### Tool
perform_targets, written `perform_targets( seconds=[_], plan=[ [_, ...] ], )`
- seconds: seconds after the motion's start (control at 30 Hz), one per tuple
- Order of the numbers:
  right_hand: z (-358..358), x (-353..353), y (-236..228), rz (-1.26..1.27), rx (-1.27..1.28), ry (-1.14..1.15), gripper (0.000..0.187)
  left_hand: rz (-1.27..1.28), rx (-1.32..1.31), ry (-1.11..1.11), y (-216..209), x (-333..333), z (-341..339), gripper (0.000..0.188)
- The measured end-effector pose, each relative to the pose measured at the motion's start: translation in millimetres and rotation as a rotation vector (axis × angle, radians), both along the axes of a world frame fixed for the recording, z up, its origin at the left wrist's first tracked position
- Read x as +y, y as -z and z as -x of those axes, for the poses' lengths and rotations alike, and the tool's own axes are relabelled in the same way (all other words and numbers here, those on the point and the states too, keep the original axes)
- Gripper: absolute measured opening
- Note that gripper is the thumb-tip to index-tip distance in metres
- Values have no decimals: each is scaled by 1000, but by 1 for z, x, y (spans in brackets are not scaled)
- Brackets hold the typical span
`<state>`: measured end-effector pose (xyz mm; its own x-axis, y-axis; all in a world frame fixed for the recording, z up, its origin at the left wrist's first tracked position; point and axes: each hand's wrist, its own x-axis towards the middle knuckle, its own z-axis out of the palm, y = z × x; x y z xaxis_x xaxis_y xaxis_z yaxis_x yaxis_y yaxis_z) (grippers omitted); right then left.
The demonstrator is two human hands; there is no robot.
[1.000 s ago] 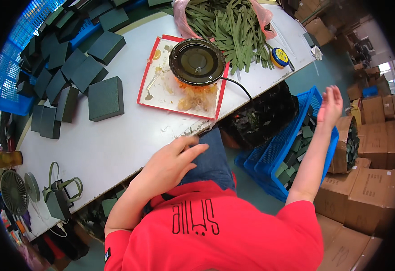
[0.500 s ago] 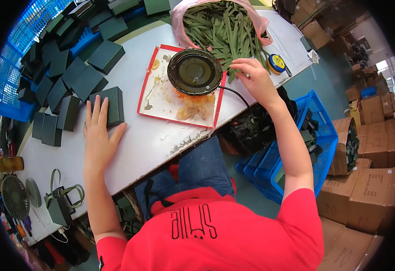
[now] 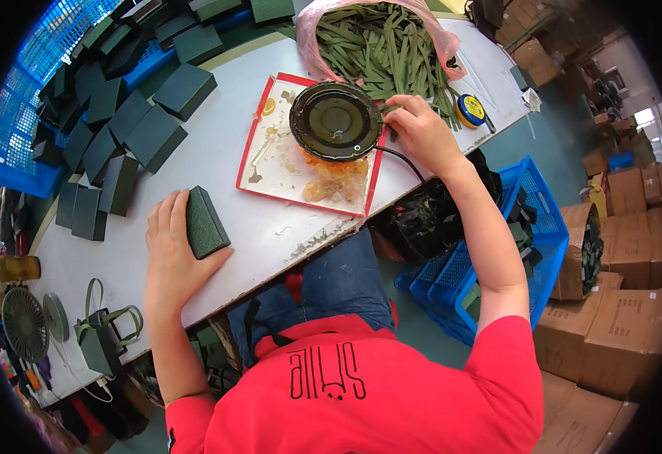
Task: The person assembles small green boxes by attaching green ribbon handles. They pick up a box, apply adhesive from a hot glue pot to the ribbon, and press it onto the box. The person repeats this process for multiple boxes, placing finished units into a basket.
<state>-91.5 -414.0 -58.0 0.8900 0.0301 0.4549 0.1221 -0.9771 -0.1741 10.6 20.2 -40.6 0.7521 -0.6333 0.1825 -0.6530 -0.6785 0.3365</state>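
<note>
My left hand (image 3: 176, 261) grips a small dark green box (image 3: 205, 223) on the white table, fingers along its left side and thumb at its near end. At the right rim of a round black pot (image 3: 336, 121) with dark, shiny liquid, my right hand (image 3: 427, 140) is pinched closed. A bit of green ribbon shows at its fingertips, mostly hidden by them. The pot stands on a white, red-edged tray (image 3: 270, 185) smeared with yellowish glue-like residue. Behind my right hand, a pink plastic bag (image 3: 307, 44) holds many green ribbons (image 3: 384, 53).
Several dark green boxes (image 3: 157, 140) lie piled at the left, by a blue crate (image 3: 15, 144). A black cord (image 3: 405, 157) runs off the pot. A yellow-and-blue tin (image 3: 470, 110), a small fan (image 3: 25, 325) and a strapped green box (image 3: 100, 352) stand on the table. Blue baskets (image 3: 546, 227) are right.
My left hand has drawn the green box nearer and turned it, away from the pile. The right hand has shifted from beside the ribbons to the pot's rim.
</note>
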Motion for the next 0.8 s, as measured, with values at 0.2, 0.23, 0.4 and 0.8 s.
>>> perform_targets(
  seconds=[0.2,0.23,0.4,0.8],
  plan=[
    [11,5,-2,-515,-68,203,15,44,-28,-42,8,-5,-2,96],
    [11,2,2,-604,-67,222,17,57,-21,-51,8,-5,-2,96],
    [11,2,9,-810,-56,257,19,84,-54,-62,8,-7,-5,95],
    [13,-14,9,-959,-106,287,25,207,331,-51,10,50,-18,106]
  ],
)
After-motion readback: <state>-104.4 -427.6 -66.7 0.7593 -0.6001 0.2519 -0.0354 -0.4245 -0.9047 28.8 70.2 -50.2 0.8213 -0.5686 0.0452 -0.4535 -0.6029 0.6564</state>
